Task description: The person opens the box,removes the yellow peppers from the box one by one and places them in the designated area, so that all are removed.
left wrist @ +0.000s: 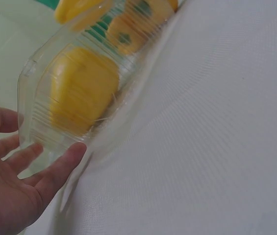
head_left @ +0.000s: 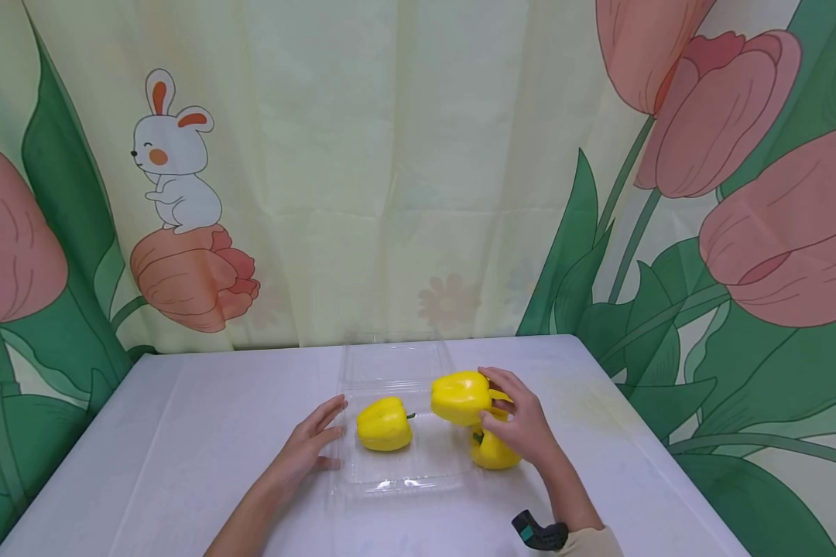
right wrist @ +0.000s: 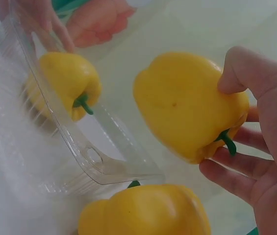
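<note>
Fingers and thumb of the right hand (head_left: pixel 529 422) grip a yellow bell pepper (head_left: pixel 456 396) near its stem end, holding it raised by the right side of a clear plastic container (head_left: pixel 435 464). Spread apart, the left hand's (head_left: pixel 305 445) fingers rest against the container's left wall. Inside lies a second pepper (head_left: pixel 383 425), green stem pointing right; a third pepper (head_left: pixel 496 455) sits outside, just beside the right wall, on the white-covered table (head_left: pixel 216 418). Behind hangs a curtain (head_left: pixel 327 155) printed with tulips and a rabbit.
</note>
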Motion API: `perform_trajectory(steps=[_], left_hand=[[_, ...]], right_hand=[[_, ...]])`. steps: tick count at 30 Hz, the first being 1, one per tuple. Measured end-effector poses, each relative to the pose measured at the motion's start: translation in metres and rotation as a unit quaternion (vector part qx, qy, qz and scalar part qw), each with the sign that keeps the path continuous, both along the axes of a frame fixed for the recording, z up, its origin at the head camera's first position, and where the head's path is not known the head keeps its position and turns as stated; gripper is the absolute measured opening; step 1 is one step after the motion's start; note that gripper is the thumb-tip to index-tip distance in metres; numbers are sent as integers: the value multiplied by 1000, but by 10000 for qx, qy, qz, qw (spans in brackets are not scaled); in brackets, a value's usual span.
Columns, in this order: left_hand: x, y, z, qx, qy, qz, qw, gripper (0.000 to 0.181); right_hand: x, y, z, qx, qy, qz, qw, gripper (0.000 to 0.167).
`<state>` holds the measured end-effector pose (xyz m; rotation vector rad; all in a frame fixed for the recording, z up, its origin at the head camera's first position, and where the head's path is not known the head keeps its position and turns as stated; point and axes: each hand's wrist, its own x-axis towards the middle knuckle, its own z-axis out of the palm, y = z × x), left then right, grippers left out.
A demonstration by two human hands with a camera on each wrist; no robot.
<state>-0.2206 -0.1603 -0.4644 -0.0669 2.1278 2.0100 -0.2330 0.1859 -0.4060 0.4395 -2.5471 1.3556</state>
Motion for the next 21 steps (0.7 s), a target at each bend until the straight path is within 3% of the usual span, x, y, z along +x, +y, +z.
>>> perform_trajectory(steps=[21], left_hand=[[0, -1, -1, 8, 32, -70, 10000, 55]], right_hand=[[-4, 24, 2, -149, -73, -285, 9995, 65]])
